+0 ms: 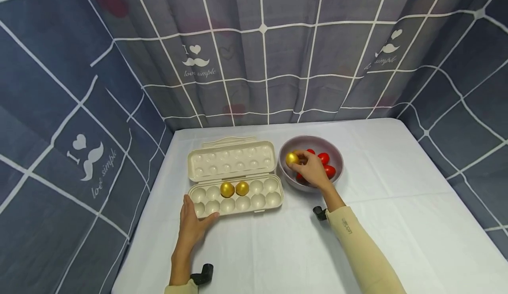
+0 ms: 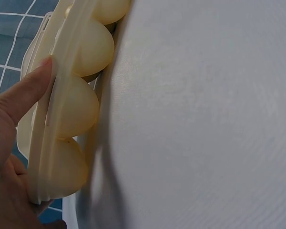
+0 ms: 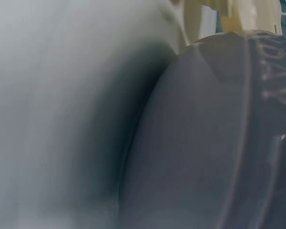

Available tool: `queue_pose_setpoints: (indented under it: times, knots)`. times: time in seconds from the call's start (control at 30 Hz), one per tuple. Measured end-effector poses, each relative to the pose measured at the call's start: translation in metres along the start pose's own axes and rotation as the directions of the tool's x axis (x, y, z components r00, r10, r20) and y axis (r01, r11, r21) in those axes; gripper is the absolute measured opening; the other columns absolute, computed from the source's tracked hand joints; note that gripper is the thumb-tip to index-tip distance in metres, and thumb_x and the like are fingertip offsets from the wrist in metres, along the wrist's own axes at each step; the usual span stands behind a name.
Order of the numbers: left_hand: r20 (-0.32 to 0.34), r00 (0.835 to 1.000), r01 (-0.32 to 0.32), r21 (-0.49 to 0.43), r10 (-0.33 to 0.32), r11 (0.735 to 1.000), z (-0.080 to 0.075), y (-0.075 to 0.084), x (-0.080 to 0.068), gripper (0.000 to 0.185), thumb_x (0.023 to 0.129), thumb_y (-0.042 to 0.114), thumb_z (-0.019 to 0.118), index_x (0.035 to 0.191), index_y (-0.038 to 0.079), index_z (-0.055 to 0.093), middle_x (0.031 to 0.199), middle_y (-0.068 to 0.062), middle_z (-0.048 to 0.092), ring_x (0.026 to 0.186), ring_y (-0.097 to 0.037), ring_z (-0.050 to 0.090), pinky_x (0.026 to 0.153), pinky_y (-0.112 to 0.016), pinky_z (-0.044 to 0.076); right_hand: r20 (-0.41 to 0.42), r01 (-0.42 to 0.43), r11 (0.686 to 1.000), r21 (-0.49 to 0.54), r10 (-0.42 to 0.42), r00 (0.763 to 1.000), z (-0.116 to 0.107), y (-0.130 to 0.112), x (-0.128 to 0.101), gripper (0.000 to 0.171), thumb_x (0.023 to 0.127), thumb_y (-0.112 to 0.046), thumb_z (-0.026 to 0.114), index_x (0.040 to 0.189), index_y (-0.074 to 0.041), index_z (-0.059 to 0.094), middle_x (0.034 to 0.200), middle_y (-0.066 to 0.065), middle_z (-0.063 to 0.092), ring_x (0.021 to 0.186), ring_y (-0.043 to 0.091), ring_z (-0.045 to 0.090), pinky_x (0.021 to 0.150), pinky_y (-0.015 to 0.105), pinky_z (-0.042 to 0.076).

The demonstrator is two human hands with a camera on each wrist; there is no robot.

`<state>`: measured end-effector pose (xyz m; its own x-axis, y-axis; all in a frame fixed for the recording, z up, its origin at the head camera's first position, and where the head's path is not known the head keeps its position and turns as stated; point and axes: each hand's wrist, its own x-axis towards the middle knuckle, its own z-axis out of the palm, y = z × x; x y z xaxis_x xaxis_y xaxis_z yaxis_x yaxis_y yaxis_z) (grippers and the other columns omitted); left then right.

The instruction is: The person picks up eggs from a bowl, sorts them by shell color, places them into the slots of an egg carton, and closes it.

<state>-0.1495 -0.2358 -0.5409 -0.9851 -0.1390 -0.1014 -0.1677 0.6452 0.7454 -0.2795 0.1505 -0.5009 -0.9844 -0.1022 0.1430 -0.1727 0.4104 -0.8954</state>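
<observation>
Walled at back, left and right by blue-grey curtains [image 1: 291, 56], printed with white grid lines, hearts, moustaches and lettering. Set within: white-covered table [image 1: 254, 254]. Found toward the table's far left corner: cream egg carton [image 1: 258, 201], opened out, with lid [image 1: 232, 159] toward the table's far edge and cupped base toward the near edge. Counted in the base: two gold balls [image 1: 227, 190], seated side by side in the third and fourth cups from the left of the far row.

Noted just right of the carton, closer to the table's far edge than to its near edge: mauve-grey bowl [image 1: 336, 150], marked "DAY" on the outer wall in the right wrist view. Contained there: several glossy red egg-shaped pieces [image 1: 329, 171], partly hidden by the right hand [image 1: 313, 170].

Grip at right: pinching a further gold ball [image 1: 292, 159] between thumb and fingers, at the left side of the bowl. Clear of the bowl or touching it: cannot tell.

Grip at left hand [image 1: 193, 225]: clasped round the carton's near left corner, with thumb on the near rim and fingers at the left end. Confirmed from the left wrist: thumb pressed to the rim, fingers partly hidden. Worn at both wrists: black mounts [image 1: 319, 213] and beige sleeves [image 1: 357, 241], with dark lettering on the right one.
</observation>
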Motion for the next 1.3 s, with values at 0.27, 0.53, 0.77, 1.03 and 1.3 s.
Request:
queue_pose_setpoints:
  times: [0.27, 0.53, 0.77, 1.03, 1.3]
  knots:
    - [0.003, 1.0, -0.005, 0.002, 0.005, 1.0, 0.0, 0.001, 0.001, 0.127, 0.082, 0.042, 0.08, 0.151, -0.006, -0.015, 0.159, -0.029, -0.014, 0.147, -0.042, -0.01, 0.117, -0.053, 0.003, -0.036, 0.054, 0.999, -0.009, -0.054, 0.998, 0.005, -0.002, -0.003, 0.041, 0.083, -0.012, 0.077, 0.118, 0.004, 0.061, 0.112, 0.018, 0.064, 0.1, 0.03, 0.063, 0.09, 0.042, 0.052]
    - [-0.04, 0.999, -0.018, -0.026, 0.017, 1.0, -0.003, 0.002, 0.004, 0.129, 0.076, 0.037, 0.086, 0.152, -0.011, -0.007, 0.158, -0.034, -0.005, 0.146, -0.047, -0.002, 0.117, -0.055, 0.008, -0.032, 0.088, 0.989, 0.12, -0.085, 0.996, 0.017, -0.013, -0.007, 0.038, 0.083, -0.008, 0.077, 0.116, 0.005, 0.062, 0.11, 0.019, 0.064, 0.1, 0.031, 0.062, 0.089, 0.041, 0.053]
    - [-0.025, 1.0, 0.001, -0.031, -0.001, 1.0, -0.003, 0.003, 0.003, 0.129, 0.077, 0.038, 0.085, 0.152, -0.009, -0.008, 0.159, -0.029, -0.011, 0.146, -0.045, -0.006, 0.117, -0.055, 0.007, 0.007, 0.166, 0.969, 0.18, -0.17, 0.985, 0.04, -0.029, -0.013, 0.046, 0.084, 0.004, 0.072, 0.126, 0.012, 0.056, 0.118, 0.027, 0.06, 0.109, 0.037, 0.058, 0.091, 0.046, 0.052]
    - [-0.018, 1.0, -0.002, -0.019, 0.002, 1.0, -0.004, 0.003, 0.004, 0.128, 0.078, 0.041, 0.084, 0.152, -0.008, -0.009, 0.159, -0.028, -0.012, 0.147, -0.044, -0.007, 0.117, -0.054, 0.006, 0.116, 0.244, 0.947, 0.209, -0.272, 0.955, 0.064, -0.058, -0.026, 0.048, 0.088, 0.006, 0.067, 0.131, 0.018, 0.05, 0.124, 0.031, 0.057, 0.11, 0.041, 0.058, 0.088, 0.043, 0.054]
    - [-0.028, 1.0, 0.0, 0.004, 0.0, 1.0, -0.001, 0.001, 0.002, 0.127, 0.078, 0.041, 0.083, 0.152, -0.008, -0.008, 0.159, -0.03, -0.009, 0.147, -0.044, -0.005, 0.117, -0.054, 0.007, 0.158, 0.223, 0.96, 0.169, -0.25, 0.955, 0.091, -0.029, -0.023, 0.041, 0.083, 0.0, 0.075, 0.122, 0.005, 0.063, 0.112, 0.018, 0.068, 0.103, 0.031, 0.066, 0.091, 0.038, 0.053]
